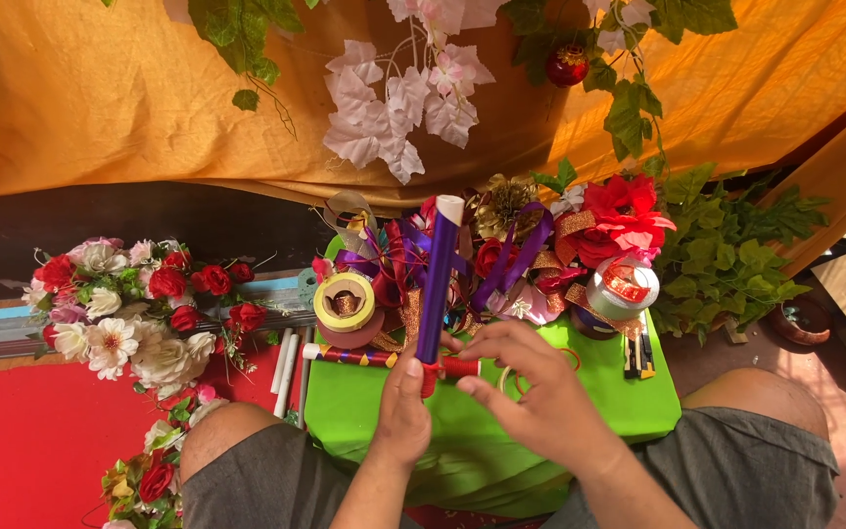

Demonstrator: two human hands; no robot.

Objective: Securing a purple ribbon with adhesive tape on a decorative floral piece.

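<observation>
Purple wrapped tube (439,284) upright over green table (364,411), left hand (403,416) grasping its base, right hand (540,392) pinching red ribbon (459,367).

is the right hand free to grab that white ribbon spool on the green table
Probably not right away. The right hand is busy pinching the red ribbon at the base of the purple roll. The white ribbon spool sits just beyond it on the green table, with nothing between them.
</observation>
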